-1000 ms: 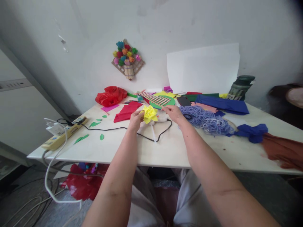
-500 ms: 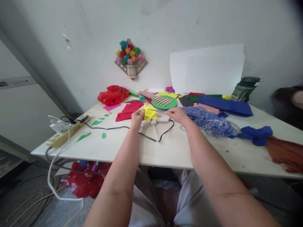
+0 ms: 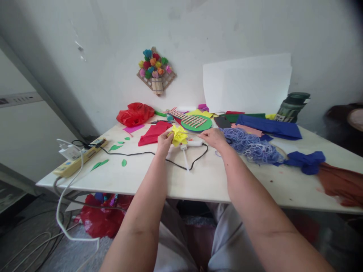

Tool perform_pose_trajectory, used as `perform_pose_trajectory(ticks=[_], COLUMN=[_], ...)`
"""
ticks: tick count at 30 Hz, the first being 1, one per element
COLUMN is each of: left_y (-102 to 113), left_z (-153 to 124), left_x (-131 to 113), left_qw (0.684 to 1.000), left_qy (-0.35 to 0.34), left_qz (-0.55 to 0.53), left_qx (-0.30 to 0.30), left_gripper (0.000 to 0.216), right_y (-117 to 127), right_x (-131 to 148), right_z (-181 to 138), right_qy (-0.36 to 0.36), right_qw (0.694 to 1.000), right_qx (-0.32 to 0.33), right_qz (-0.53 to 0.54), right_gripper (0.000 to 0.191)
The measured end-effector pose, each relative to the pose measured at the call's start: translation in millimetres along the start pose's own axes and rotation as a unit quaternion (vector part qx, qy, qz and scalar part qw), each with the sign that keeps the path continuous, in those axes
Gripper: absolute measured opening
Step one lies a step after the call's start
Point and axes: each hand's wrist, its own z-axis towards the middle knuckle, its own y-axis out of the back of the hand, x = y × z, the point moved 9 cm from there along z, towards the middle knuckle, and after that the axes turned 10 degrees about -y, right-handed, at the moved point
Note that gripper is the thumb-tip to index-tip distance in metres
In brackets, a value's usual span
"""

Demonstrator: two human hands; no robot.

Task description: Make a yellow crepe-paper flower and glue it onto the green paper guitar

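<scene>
My left hand (image 3: 165, 142) is closed on a yellow paper flower (image 3: 179, 136), gripping it at its left side. Pinched in my right hand (image 3: 213, 136) is a thin stick (image 3: 194, 133) that runs left to the flower; whether its tip touches the petals I cannot tell. Just beneath both hands lies a white glue gun (image 3: 195, 143) with a pale glue stick (image 3: 185, 160) by it and a black cord. Left of my left hand is a folded piece of red paper (image 3: 153, 133). A tangle of blue-purple string (image 3: 249, 145) lies right of my right hand.
Green paper leaves (image 3: 124, 162) and a yellow power strip (image 3: 81, 158) are on the left. Behind the hands stand a green banjo-shaped craft (image 3: 198, 121) and a phone (image 3: 222, 121). Blue paper (image 3: 269, 127) and a dark bottle (image 3: 293, 107) are at the right back.
The hands stay nearly in place. The yellow flower has turned slightly in my left hand, and the stick's end beside it has shifted a little.
</scene>
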Motion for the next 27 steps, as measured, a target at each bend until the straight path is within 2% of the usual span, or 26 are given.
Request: perform_pose_trajectory(ticks=[7, 16, 23, 27], left_y=[-9.1, -13.1, -18.3, -19.5], left_z=[-3.2, -8.5, -9.6, -10.0], left_x=[2.9, 0.2, 3.2, 4.3], left_qw=[0.999, 0.998, 0.996, 0.994], left_qy=[0.01, 0.018, 0.022, 0.022], left_qz=[0.016, 0.014, 0.016, 0.022], left_qx=[0.041, 0.065, 0.09, 0.105], left_gripper=[0.029, 0.031, 0.031, 0.033], right_y=[-6.7, -10.5, -18.1, -22.2], right_x=[2.4, 17.5, 30.7, 34.6], right_z=[0.9, -3.3, -7.5, -7.7], right_qy=[0.011, 0.075, 0.114, 0.131], right_qw=[1.0, 0.995, 0.987, 0.986], right_qx=[0.013, 0.03, 0.059, 0.063], right_qz=[0.011, 0.065, 0.097, 0.082], right_gripper=[0.033, 0.026, 0.047, 0.046])
